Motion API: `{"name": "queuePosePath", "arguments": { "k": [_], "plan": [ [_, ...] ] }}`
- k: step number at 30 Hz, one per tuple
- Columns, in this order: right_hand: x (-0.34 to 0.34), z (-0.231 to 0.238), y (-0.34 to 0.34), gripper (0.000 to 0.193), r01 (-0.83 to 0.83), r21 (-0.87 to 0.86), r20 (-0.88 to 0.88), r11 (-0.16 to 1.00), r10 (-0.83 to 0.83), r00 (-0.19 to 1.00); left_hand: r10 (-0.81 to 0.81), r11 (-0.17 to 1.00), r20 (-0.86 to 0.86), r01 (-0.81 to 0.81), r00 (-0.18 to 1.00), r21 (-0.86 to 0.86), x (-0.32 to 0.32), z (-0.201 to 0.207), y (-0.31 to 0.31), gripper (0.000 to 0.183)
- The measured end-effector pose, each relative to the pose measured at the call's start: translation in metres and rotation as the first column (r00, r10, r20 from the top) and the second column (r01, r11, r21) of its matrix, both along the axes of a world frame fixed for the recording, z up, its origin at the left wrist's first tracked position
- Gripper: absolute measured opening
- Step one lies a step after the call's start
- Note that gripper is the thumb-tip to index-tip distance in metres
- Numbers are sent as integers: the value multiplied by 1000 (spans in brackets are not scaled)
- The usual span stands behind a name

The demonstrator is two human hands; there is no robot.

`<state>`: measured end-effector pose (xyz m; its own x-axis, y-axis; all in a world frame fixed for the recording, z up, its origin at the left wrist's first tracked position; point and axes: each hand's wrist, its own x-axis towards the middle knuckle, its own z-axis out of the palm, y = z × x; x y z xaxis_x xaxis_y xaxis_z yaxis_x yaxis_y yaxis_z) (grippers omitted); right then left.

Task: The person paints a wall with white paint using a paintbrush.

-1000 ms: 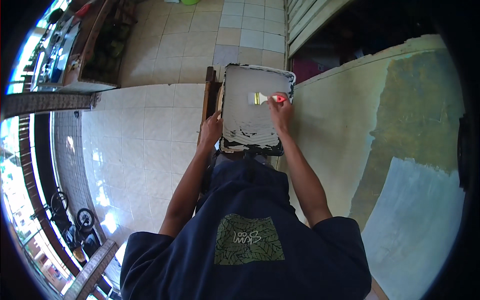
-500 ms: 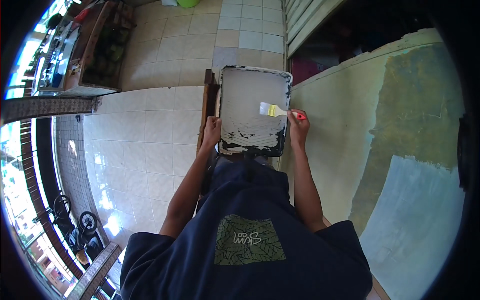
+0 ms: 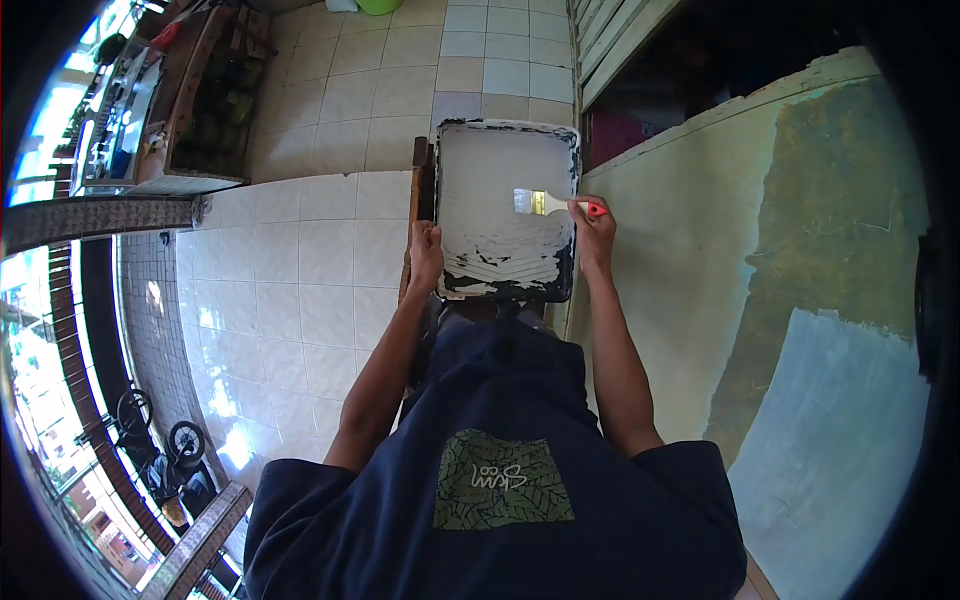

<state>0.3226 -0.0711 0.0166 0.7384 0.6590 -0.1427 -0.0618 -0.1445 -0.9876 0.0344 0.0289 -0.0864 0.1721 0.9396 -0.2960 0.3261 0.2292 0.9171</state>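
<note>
In front of my body, a black rectangular paint tray (image 3: 553, 284) is coated with off-white paint, smooth at the far end and streaked over the ridges near me. My left hand (image 3: 426, 258) is closed on the tray's near left edge, its thumb at the rim. My right hand (image 3: 594, 236) is closed round a paintbrush (image 3: 560, 205) with a pale handle, a red end and a yellow band. The brush's whitish bristles point left over the painted surface. Whether they touch the paint, I cannot tell.
A brown wooden post (image 3: 421, 185) stands along the tray's left side. On the right rises a wall (image 3: 680, 250) with cream, olive and fresh whitish patches. Tiled floor (image 3: 300, 250) spreads left and ahead. Further left are a wooden display case (image 3: 215, 100) and a parked motorcycle (image 3: 165, 455).
The tray has shifted slightly away from me and to the left, with both hands. The brush has moved the same way, still in my right hand.
</note>
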Motion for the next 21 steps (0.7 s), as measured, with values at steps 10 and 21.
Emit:
{"name": "queuePosePath", "arguments": {
  "k": [10, 21],
  "plan": [
    [-3, -2, -6, 17, -19, -29, 66, 999, 21, 998, 6, 1000, -11, -7, 1000, -16, 0, 7, -1, 21],
    [-26, 10, 18, 14, -198, 8, 554, 980, 160, 817, -64, 990, -64, 71, 996, 121, -15, 15, -20, 42]
  ]
}}
